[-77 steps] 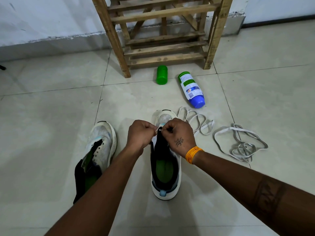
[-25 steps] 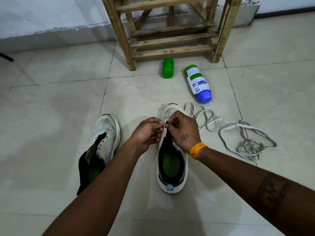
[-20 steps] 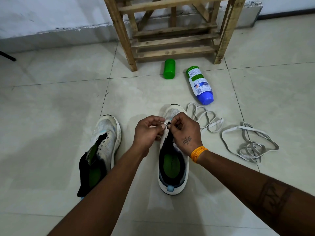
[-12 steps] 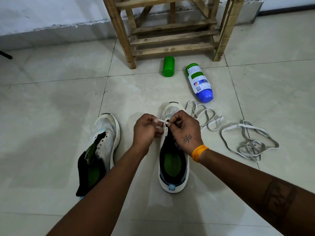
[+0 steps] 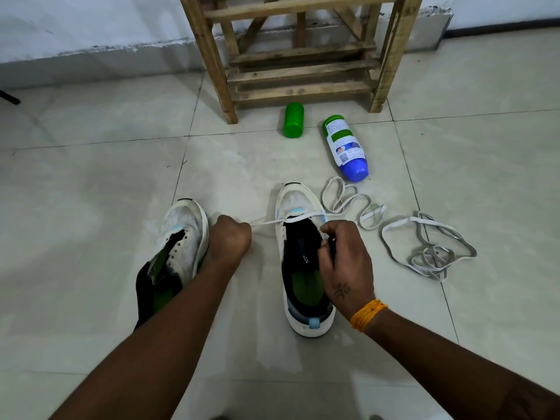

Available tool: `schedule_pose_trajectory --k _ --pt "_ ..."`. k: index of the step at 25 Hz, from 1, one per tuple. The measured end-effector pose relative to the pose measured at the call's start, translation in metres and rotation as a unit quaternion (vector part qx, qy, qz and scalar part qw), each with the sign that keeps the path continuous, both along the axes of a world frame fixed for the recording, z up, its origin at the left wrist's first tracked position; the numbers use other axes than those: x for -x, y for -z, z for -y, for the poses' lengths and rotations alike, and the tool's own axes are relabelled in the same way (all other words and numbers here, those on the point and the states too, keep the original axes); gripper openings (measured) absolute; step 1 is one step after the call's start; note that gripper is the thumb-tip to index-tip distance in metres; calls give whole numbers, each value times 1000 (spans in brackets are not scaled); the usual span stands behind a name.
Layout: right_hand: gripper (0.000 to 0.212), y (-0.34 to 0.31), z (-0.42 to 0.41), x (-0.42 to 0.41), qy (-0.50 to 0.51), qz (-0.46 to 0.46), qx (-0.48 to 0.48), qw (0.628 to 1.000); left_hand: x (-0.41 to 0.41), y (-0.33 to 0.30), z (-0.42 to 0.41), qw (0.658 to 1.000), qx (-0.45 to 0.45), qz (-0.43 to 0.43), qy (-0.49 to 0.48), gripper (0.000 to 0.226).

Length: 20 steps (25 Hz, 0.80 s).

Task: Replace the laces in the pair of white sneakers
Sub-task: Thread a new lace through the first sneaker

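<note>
At six o'clock on the floor, my left hand (image 5: 231,241) grips the lace (image 5: 272,221) threaded across the right sneaker (image 5: 303,259); my right hand (image 5: 345,265) pinches its eyelet edge. I should pull level and steady. Half a second ago both hands met at the toe; now they're apart.

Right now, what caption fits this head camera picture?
Left hand pulls a white lace through the sneaker that the right hand steadies.
</note>
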State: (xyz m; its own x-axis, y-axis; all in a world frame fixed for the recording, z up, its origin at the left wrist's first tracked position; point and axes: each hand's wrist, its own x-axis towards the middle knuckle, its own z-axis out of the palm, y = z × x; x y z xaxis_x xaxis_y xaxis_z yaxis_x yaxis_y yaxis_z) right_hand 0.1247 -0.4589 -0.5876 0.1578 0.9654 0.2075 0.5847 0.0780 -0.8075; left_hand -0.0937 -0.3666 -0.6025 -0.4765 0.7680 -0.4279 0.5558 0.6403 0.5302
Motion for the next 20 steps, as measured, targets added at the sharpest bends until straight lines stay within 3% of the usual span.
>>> schedule_pose_trajectory --k 2,4,6,8,10,13,15,17,18,20 --pt "21 0 3 -1 15 -14 16 1000 3 -7 8 978 -12 -165 131 18" --pt "18 1 4 -3 35 -19 34 999 -10 -13 14 955 -91 -170 224 32" --pt "12 2 5 -2 38 -22 29 999 -31 -12 21 933 -167 -99 305 38" --pt "11 3 5 -5 36 -18 16 999 -48 -12 26 922 -232 -30 309 18" --pt "11 3 4 -8 39 -8 14 999 -48 -8 27 925 -266 -22 271 23" --pt "11 3 2 -13 50 -11 26 998 -24 -1 18 954 -150 -135 222 27" --pt "10 2 2 -14 43 -16 25 999 -5 -4 13 948 -45 -221 223 19" --pt "12 3 2 -14 33 -17 24 999 1 -7 9 932 -51 -256 253 21" --pt "15 3 2 -14 32 -19 23 999 -3 -8 8 927 -89 -237 278 27" --pt "20 2 3 -14 33 -20 20 999 -23 -9 12 920 -182 -110 328 29"
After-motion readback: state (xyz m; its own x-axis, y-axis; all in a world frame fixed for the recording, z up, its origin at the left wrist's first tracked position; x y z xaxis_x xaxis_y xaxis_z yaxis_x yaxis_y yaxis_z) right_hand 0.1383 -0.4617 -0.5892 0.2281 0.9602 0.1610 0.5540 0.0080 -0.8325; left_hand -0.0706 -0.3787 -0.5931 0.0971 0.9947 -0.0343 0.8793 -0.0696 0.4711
